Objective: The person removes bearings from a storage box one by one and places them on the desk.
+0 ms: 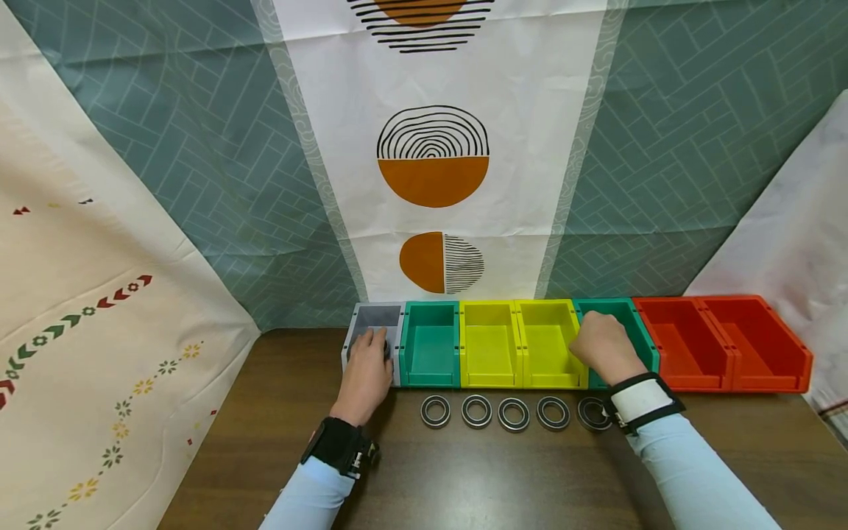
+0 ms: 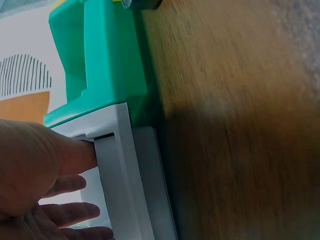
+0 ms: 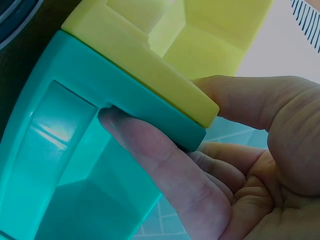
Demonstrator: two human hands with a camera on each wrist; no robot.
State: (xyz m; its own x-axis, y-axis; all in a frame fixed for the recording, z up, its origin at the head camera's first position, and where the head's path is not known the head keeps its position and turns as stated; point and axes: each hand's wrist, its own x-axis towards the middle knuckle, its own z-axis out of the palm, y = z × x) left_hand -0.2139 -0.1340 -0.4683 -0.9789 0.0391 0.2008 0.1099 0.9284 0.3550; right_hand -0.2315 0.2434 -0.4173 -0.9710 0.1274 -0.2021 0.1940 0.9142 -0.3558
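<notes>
My left hand (image 1: 366, 372) reaches into the grey storage bin (image 1: 354, 320) at the row's left end. In the left wrist view its fingers (image 2: 75, 212) are spread inside that bin, with the thumb by the front wall. A small dark object (image 1: 386, 349) shows beside these fingers in the head view, mostly hidden; whether they touch it is unclear. My right hand (image 1: 606, 346) pinches the adjoining side walls of a yellow bin (image 3: 150, 65) and the right green bin (image 3: 70, 125). Its thumb lies on the yellow side and its index finger (image 3: 155, 155) inside the green bin.
Several ball bearings, among them one bearing (image 1: 435, 411) at the left end, lie in a line before the bins on the wooden table (image 1: 477, 478). Another green bin (image 1: 430, 379), a second yellow bin (image 1: 490, 379) and two red bins, including the outer one (image 1: 771, 383), complete the row. Patterned cloth (image 1: 530, 243) hangs behind.
</notes>
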